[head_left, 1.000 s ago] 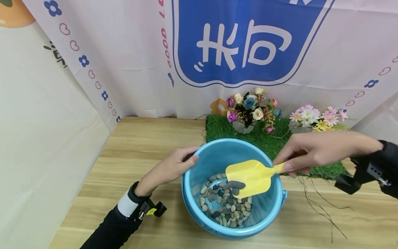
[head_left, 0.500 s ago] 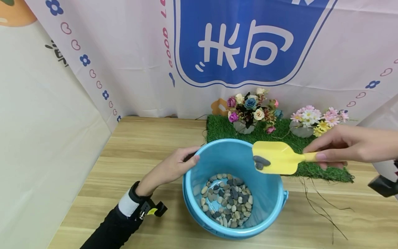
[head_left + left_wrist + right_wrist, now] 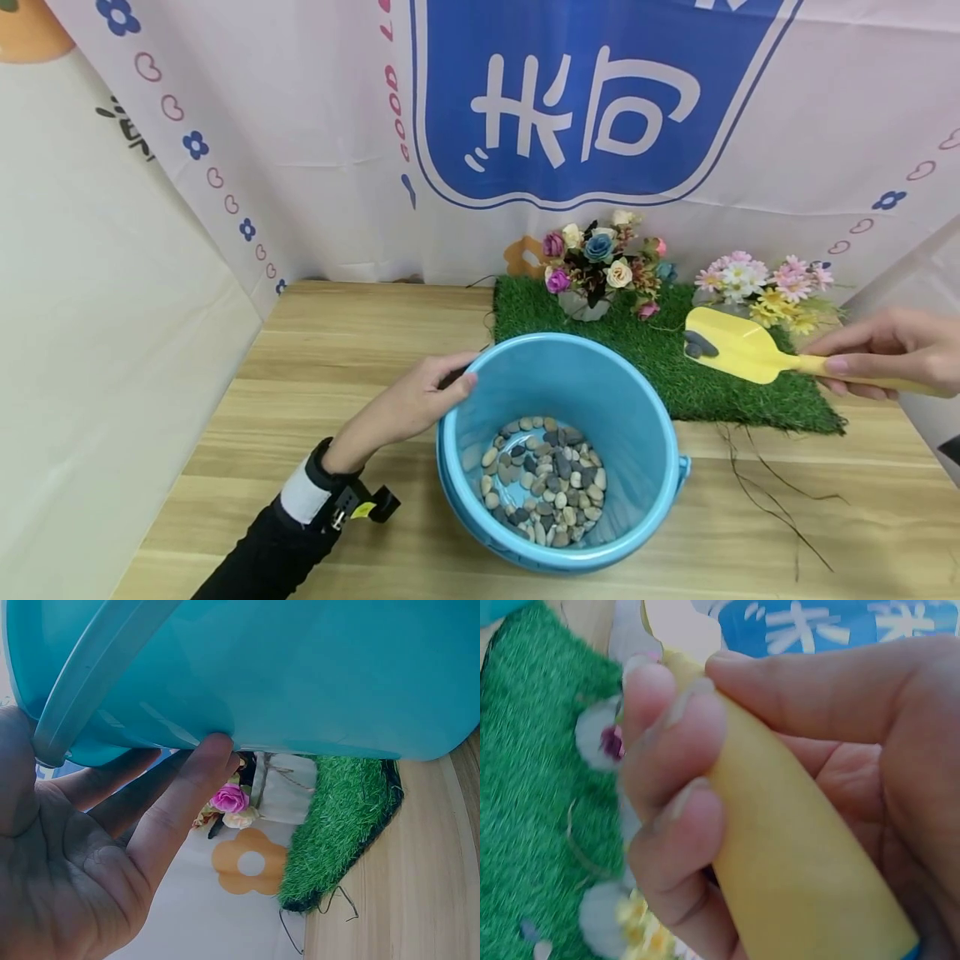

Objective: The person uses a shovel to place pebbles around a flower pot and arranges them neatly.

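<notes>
Head view: yellow shovel [image 3: 768, 358] crosswise, blade [image 3: 735, 346] leftward

Up at the head, the view looks forward and down, far enough back to catch the worktop [image 3: 360, 333], the bucket [image 3: 637, 408], the left hand [image 3: 408, 400], the right hand [image 3: 896, 354] and the cloth [image 3: 322, 183] behind. Across to the left wrist, and it's tight in on that hand and the bucket's outer wall, everything tipped sideways, worktop to the right. The right wrist is close too, facing that hand and the scoop [image 3: 780, 847], also sideways. Head and left wrist share the orange print [image 3: 226, 855]; head and right wrist, the blue emblem [image 3: 600, 100]; the mat [image 3: 705, 383] shows in all three.
</notes>
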The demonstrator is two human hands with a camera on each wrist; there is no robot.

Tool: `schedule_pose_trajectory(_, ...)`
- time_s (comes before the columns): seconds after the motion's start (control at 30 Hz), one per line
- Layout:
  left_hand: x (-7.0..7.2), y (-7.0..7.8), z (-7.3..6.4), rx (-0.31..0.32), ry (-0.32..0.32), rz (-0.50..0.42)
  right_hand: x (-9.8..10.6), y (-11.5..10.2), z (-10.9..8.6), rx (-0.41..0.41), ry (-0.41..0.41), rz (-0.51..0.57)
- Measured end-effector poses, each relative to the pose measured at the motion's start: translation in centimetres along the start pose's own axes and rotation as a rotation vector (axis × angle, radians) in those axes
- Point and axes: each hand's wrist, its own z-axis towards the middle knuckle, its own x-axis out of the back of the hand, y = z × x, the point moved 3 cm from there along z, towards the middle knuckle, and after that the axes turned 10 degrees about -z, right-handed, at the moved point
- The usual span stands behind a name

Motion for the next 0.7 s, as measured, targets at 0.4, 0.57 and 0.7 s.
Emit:
schedule_pose_trajectory(0.4,0.1,-0.1,0.0,0.003,-0.004,-0.007,-2.0,6.1,-4.6,-0.304,0.192,-0.115)
schedule_pose_trajectory(0.57,0.1,-0.2,0.0,-0.003,-0.005,-0.011,-2.8,8.1,-5.6,-0.353,0.187,-0.105)
schedule_pose_trajectory(0.7,0.1,-0.3,0.1,-0.005,-0.004,-0.011,-3.3,9.1,-6.2,-0.403,0.19,-0.112)
